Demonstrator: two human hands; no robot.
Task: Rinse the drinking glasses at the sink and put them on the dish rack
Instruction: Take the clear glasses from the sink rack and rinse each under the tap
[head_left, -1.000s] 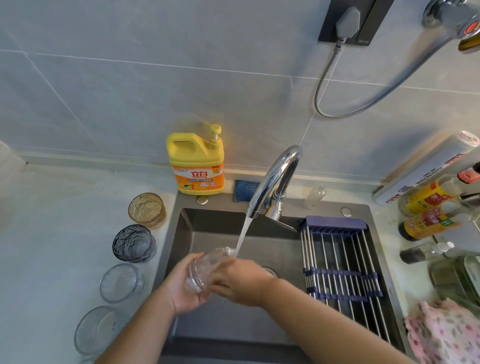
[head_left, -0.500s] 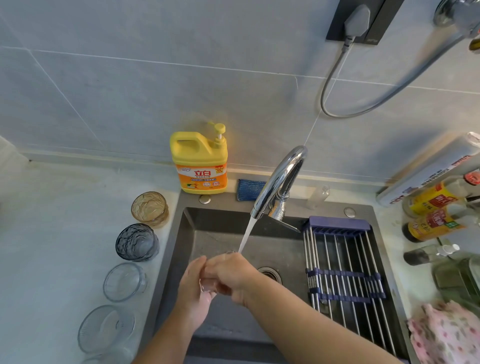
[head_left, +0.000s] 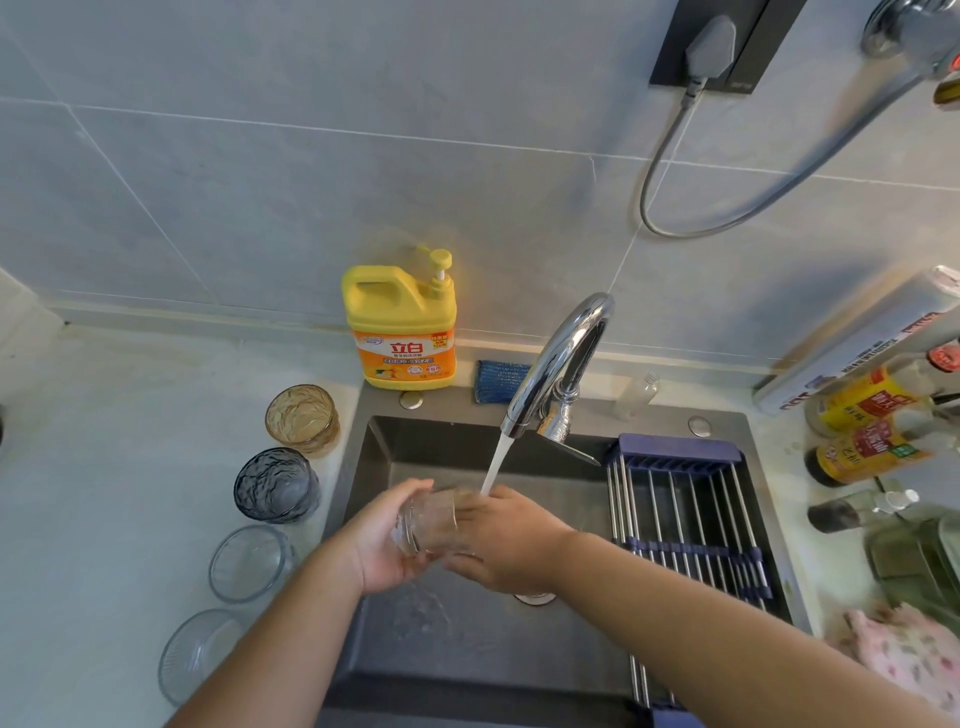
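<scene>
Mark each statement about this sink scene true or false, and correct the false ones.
1. Water runs from the tap. True.
2. The left hand and right hand hold a clear glass under the stream. True.
3. The dish rack already holds two glasses. False: no glass is on it yet.
4. The soap bottle stands right of the tap. False: it stands to its left, against the wall.
5. An amber glass waits on the counter left of the sink. True.

Our left hand (head_left: 387, 545) now uncovers the clear glass (head_left: 428, 522), which lies sideways again between its palm and our right hand (head_left: 511, 540), where the water stream (head_left: 493, 462) now lands.
</scene>
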